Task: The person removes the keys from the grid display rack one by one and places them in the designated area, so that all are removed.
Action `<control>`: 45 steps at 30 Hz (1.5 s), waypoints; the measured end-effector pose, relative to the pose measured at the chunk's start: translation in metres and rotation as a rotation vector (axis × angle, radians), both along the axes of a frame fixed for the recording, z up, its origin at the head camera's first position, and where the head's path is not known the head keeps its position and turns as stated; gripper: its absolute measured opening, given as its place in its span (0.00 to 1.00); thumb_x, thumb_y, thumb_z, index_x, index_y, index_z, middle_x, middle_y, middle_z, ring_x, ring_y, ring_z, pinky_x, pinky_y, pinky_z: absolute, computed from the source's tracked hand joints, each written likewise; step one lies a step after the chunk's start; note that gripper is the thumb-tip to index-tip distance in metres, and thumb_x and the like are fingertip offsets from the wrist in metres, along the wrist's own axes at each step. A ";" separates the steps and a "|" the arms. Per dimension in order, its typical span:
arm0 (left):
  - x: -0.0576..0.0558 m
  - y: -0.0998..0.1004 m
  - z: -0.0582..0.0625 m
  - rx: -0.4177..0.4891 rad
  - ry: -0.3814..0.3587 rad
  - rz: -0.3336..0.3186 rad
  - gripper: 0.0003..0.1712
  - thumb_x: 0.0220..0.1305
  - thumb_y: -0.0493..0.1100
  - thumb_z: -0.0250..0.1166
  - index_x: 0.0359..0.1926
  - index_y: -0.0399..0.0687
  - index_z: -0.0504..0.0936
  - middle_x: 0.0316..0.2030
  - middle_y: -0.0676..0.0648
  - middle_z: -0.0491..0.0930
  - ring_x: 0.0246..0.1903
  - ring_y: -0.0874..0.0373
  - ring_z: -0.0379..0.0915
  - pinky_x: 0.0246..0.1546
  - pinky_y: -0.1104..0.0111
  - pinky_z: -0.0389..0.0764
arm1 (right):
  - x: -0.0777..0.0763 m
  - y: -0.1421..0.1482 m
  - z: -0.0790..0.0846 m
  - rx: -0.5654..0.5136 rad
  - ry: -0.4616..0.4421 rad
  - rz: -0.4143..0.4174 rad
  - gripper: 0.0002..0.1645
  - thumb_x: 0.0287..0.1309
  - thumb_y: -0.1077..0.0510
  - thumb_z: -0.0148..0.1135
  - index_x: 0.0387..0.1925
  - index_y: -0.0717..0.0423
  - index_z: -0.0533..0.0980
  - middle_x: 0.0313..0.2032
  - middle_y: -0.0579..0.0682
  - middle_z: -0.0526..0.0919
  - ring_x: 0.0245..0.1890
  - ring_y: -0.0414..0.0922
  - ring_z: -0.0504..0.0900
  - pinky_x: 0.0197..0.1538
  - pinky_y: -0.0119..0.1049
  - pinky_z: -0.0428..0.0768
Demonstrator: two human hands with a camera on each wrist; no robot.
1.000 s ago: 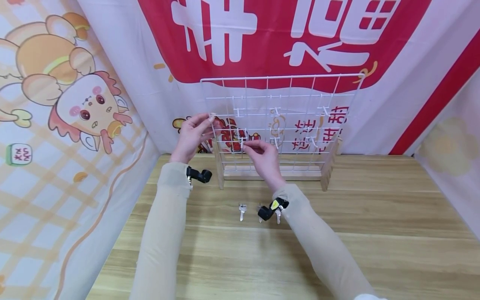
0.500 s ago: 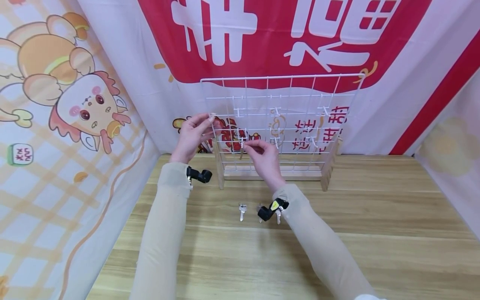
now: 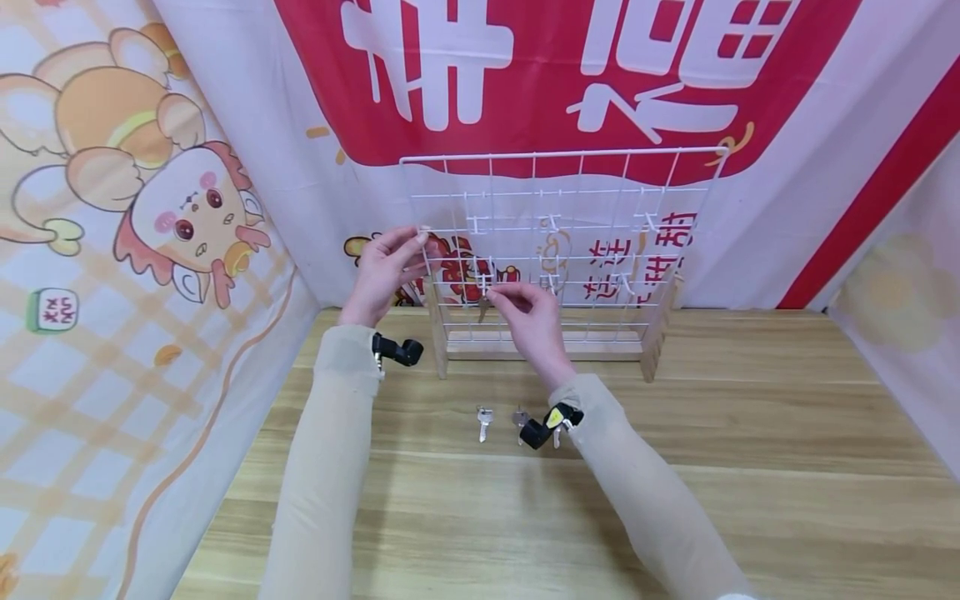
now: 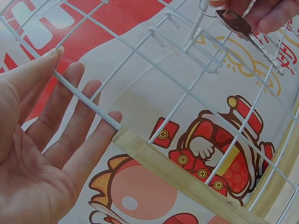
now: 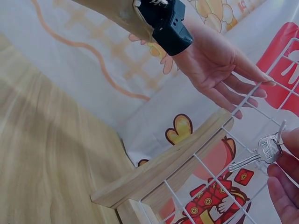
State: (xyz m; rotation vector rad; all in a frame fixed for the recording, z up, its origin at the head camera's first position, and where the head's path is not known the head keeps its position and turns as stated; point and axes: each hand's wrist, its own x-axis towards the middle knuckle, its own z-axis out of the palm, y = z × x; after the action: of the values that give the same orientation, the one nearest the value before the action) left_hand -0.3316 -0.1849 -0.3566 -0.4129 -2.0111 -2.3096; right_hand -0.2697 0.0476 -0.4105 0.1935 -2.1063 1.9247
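My left hand (image 3: pixel 382 271) grips the left edge of a white wire grid panel (image 3: pixel 562 153), thumb in front and fingers behind. Its fingers (image 4: pixel 88 109) reach past the edge wire just above the wooden foot (image 4: pixel 175 175). At the lower left of the grid, my right hand (image 3: pixel 534 321) pinches a small key ring (image 4: pixel 213 17) with a silver key (image 5: pixel 268 148) dangling from it. The ring is right at the tip of a white wire hook (image 4: pixel 201 39); whether it is over the hook I cannot tell.
Below the panel, several things lie on the wooden table (image 3: pixel 450 517): a key (image 3: pixel 484 425), a second key (image 3: pixel 520 414) and a third, partly covered by the right wrist camera (image 3: pixel 536 433). More white hooks (image 3: pixel 553 222) sit on the grid. Printed cloth hangs behind and at both sides.
Beneath my right fingertips the key has swung into clearer view, slanting down. The right hand and wrist have shifted slightly right and down; the left hand keeps its hold on the panel.
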 end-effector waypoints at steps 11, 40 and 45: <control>0.000 0.001 0.001 0.012 -0.009 0.005 0.21 0.71 0.46 0.67 0.58 0.37 0.81 0.51 0.31 0.81 0.47 0.44 0.84 0.55 0.51 0.81 | 0.006 0.001 0.003 -0.042 0.024 0.024 0.08 0.62 0.60 0.73 0.43 0.57 0.86 0.41 0.48 0.87 0.41 0.45 0.84 0.48 0.36 0.84; 0.000 0.002 0.002 0.050 -0.036 0.006 0.17 0.72 0.43 0.67 0.56 0.37 0.82 0.49 0.32 0.83 0.50 0.38 0.82 0.50 0.57 0.85 | 0.033 0.024 0.001 -0.037 0.012 0.072 0.10 0.62 0.55 0.73 0.43 0.54 0.85 0.41 0.49 0.87 0.42 0.51 0.84 0.46 0.36 0.85; 0.000 0.002 0.002 0.051 -0.031 0.003 0.16 0.72 0.43 0.67 0.55 0.38 0.83 0.50 0.32 0.82 0.48 0.40 0.83 0.51 0.56 0.85 | 0.040 0.034 -0.011 0.001 -0.029 0.056 0.11 0.62 0.54 0.73 0.43 0.54 0.85 0.42 0.50 0.87 0.41 0.48 0.84 0.45 0.36 0.85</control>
State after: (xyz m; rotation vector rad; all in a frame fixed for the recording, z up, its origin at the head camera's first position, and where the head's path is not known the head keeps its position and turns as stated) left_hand -0.3319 -0.1829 -0.3548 -0.3734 -1.9595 -2.3750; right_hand -0.2298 0.0813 -0.4216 0.2280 -2.1425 1.9692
